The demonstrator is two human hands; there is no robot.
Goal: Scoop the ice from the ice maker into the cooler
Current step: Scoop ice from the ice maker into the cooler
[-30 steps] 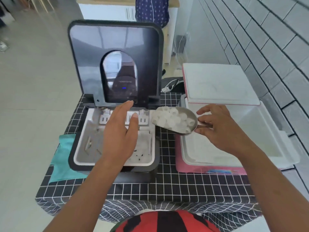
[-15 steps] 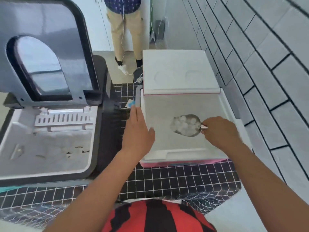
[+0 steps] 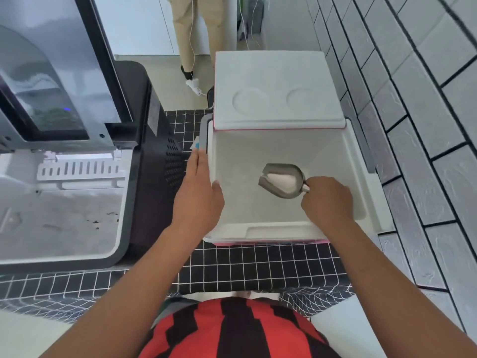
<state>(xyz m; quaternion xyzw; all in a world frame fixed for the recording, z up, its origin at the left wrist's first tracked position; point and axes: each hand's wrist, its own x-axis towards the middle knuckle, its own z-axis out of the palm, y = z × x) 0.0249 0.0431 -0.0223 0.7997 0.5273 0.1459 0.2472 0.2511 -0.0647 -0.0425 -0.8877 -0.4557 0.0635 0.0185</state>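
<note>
While the scoop is held out over the cooler, a red-and-black striped shirt (image 3: 232, 332) is seen nearest of all, with both forearms reaching away over the black grid-patterned tablecloth (image 3: 258, 264); further out, the left hand (image 3: 198, 200) is laid flat with straight fingers along the cooler's left rim, seemingly so the light box is kept from sliding while the load is tipped; to the right, the right hand (image 3: 326, 200) is curled round the handle of the metal scoop (image 3: 282, 180), and the bowl is held inside the open white cooler (image 3: 343, 156), pointing left, so that anything dropped is caught by the walls; the ice (image 3: 280, 180) is seen as a white heap in the scoop, not yet poured, and no ice can be made out on the cooler's floor, though white on white is hard to read; on the left, the ice maker (image 3: 144, 177) is stood just beside the cooler, its basket looking almost emptied, so the carry is kept short; beyond, the cooler lid (image 3: 276, 94) is propped back at the far edge, out of the scoop's way; furthest off, a second person's legs (image 3: 196, 29) are glimpsed on the floor; the emptying step is judged to be at hand.
</note>
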